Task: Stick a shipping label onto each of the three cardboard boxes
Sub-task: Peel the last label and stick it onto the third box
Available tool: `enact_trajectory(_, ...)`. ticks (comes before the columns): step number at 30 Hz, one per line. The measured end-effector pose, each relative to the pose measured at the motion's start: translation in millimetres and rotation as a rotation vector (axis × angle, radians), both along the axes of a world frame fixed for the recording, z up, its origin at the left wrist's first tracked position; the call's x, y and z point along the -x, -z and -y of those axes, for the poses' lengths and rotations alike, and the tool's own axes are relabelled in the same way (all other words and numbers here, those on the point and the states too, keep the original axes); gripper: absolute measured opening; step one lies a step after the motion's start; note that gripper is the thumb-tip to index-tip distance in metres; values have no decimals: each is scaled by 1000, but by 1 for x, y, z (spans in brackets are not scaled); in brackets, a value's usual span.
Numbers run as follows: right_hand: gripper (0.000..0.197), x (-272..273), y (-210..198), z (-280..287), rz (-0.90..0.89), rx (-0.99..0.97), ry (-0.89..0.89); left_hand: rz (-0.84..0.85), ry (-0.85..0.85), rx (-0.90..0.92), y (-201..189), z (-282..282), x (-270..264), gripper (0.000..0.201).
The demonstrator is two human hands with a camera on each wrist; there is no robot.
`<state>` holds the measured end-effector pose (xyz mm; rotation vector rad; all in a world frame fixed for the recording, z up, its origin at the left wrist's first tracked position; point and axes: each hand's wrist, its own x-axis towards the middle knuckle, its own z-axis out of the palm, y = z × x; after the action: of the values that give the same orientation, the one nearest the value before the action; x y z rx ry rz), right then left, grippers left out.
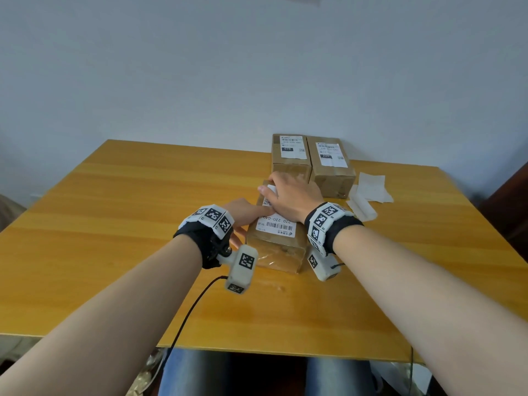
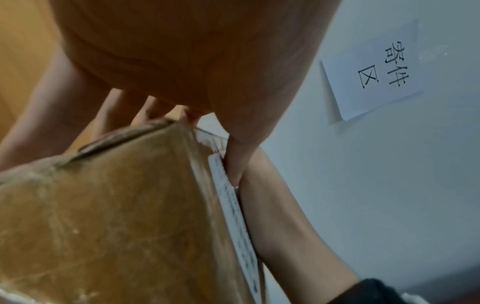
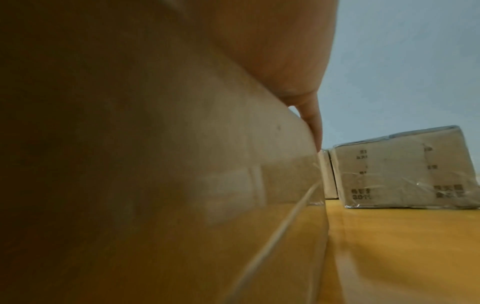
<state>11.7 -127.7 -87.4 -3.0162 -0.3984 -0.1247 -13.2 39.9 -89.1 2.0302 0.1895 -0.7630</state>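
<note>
**Last label going down on the near box**

On the table (image 1: 114,195) the left hand (image 1: 243,211) comes first: it lies at the left side of the near box (image 1: 274,252). In the left wrist view its thumb reaches over the top edge onto the label while the fingers (image 2: 114,115) run down the box's far side, so it seems to clamp the box, thumb above and fingers on the side. The label (image 1: 278,222) lies on the box's top face, barcode end toward the person, its far end hidden under the right hand (image 1: 294,192). That hand lies spread over the far part of the top with fingers fairly straight, pressing down rather than gripping; one white corner shows at its fingertips, and whether that corner is already stuck I cannot tell.

Behind stand the other two boxes, the left one (image 1: 290,155) and the right one (image 1: 331,164), touching side by side, each with a label on top. Right of them lie loose white backing sheets (image 1: 371,190).

In my judgement this is the third and final label, in its smoothing stage. The box looks stiff, taped smooth with glossy film, probably light enough to slide under a push, so a steadying hold on its side makes sense. The label is thin, limp and sticky: it will crease or trap bubbles if pressed unevenly, so it is best rubbed from the stuck end outward to the free corner.
</note>
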Motion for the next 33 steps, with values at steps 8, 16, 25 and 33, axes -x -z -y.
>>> enact_trajectory(8,66,-6,4,1,-13,5,70,-21,-43,62,7,-7,-1,51)
enact_trajectory(16,69,-13,4,2,-42,-2,108,-57,-46,114,12,-12,-8,58)
enact_trajectory(25,77,-28,10,7,2,-18,97,-152,31,254,9,-14,-12,36)
enact_trajectory(33,86,-44,12,10,5,24,76,-190,109,282,3,-12,-11,24)
